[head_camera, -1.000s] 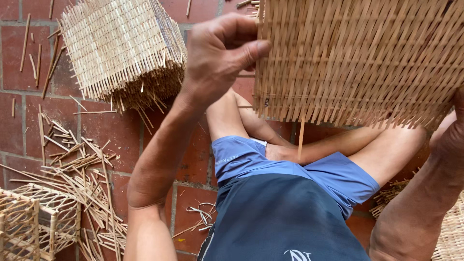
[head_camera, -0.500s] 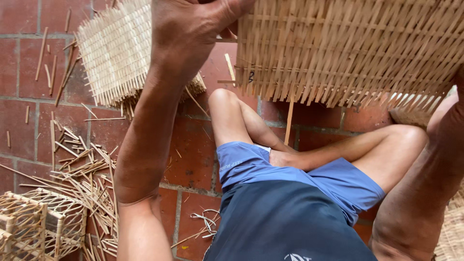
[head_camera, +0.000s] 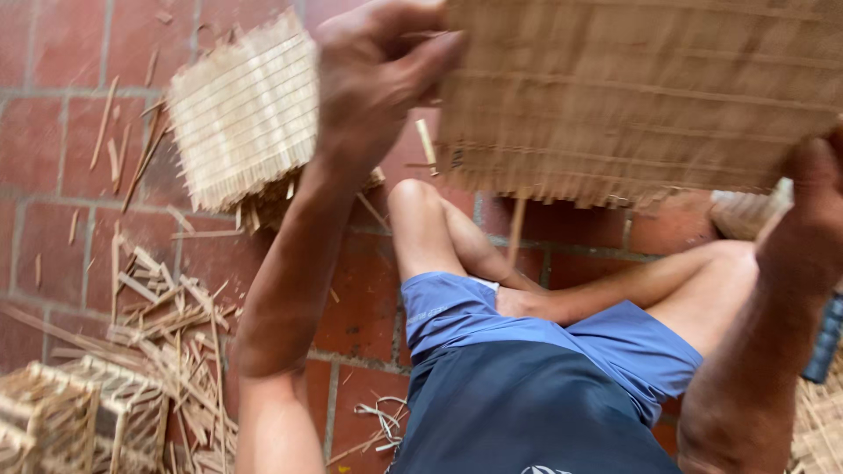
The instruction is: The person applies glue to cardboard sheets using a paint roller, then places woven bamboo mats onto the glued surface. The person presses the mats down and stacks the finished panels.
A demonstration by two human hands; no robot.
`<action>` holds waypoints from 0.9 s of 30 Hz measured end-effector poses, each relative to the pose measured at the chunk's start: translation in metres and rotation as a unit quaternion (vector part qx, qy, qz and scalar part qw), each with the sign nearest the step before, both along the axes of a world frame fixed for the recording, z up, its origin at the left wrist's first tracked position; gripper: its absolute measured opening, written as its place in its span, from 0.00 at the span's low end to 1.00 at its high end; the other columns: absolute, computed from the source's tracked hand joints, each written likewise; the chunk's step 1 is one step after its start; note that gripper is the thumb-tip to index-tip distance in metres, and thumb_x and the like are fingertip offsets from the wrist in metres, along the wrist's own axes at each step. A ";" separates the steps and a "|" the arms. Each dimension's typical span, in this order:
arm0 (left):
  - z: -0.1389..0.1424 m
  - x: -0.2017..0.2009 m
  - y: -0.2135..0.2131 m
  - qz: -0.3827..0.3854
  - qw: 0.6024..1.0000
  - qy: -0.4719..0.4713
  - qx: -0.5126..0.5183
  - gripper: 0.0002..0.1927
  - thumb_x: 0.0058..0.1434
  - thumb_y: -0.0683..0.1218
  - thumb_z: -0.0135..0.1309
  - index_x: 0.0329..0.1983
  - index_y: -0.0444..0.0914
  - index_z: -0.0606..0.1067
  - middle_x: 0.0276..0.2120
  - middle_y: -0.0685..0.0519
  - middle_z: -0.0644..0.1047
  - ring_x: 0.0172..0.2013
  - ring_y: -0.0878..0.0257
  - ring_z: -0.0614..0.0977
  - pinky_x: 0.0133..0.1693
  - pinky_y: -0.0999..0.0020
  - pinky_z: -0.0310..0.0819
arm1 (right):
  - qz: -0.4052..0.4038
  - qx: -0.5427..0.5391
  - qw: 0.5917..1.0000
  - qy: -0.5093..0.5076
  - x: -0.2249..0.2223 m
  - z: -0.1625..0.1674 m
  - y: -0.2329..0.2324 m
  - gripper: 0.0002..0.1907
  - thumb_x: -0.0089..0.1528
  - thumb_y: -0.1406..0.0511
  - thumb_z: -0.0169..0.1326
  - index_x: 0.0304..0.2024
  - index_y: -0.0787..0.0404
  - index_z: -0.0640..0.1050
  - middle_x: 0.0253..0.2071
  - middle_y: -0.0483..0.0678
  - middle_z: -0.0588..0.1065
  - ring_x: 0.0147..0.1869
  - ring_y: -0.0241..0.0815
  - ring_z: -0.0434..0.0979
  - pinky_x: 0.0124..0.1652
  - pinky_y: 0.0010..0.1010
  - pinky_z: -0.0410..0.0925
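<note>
The left hand (head_camera: 382, 75) grips the left edge of a large woven bamboo panel (head_camera: 641, 92), thumb pressed on its near face and fingers curled behind. The right hand (head_camera: 812, 206) clasps the panel's lower right corner, though blur hides how its fingers lie. The panel is held up in the air at the top of the view, tilted, with loose strip ends hanging from its lower edge above the person's bare crossed legs and blue shorts (head_camera: 492, 307).

Both forearms rise steeply from the bottom of the frame, the left one nearly upright, the right one at the far right edge.

Below lies a floor of red bricks (head_camera: 53, 140) with pale joints. A second woven piece (head_camera: 241, 114) rests on it left of the left hand. Loose bamboo splints (head_camera: 162, 325) are scattered lower left, beside a small open-frame bamboo cage (head_camera: 75, 412) in the corner.
</note>
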State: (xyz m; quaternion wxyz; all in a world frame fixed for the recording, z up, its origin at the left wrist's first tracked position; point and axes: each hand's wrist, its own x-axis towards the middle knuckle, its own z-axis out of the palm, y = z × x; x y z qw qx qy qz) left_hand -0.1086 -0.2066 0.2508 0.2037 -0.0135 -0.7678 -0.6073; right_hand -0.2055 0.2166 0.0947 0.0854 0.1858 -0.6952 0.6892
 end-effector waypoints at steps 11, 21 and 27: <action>-0.025 0.034 0.011 0.055 0.994 -0.006 0.091 0.09 0.70 0.40 0.63 0.50 0.31 0.81 0.37 0.48 0.83 0.33 0.65 0.83 0.36 0.71 0.82 | -0.001 0.074 0.995 0.068 0.023 0.133 -0.031 0.11 0.68 0.74 0.60 0.53 0.70 0.80 0.45 0.45 0.77 0.49 0.34 0.74 0.51 0.25 0.68; -0.088 0.053 0.011 0.123 0.978 0.064 0.156 0.08 0.65 0.38 0.65 0.45 0.31 0.80 0.39 0.45 0.83 0.40 0.61 0.85 0.47 0.68 0.85 | -0.022 0.186 0.971 0.147 0.020 0.128 -0.029 0.18 0.68 0.77 0.60 0.61 0.68 0.77 0.43 0.49 0.76 0.48 0.39 0.75 0.51 0.28 0.69; -0.134 0.069 0.028 0.155 0.966 0.086 0.190 0.08 0.64 0.36 0.64 0.46 0.31 0.80 0.40 0.46 0.83 0.41 0.63 0.85 0.47 0.70 0.83 | -0.035 0.169 0.976 0.131 0.035 0.102 -0.027 0.16 0.73 0.73 0.59 0.63 0.64 0.76 0.41 0.47 0.74 0.46 0.37 0.71 0.49 0.25 0.66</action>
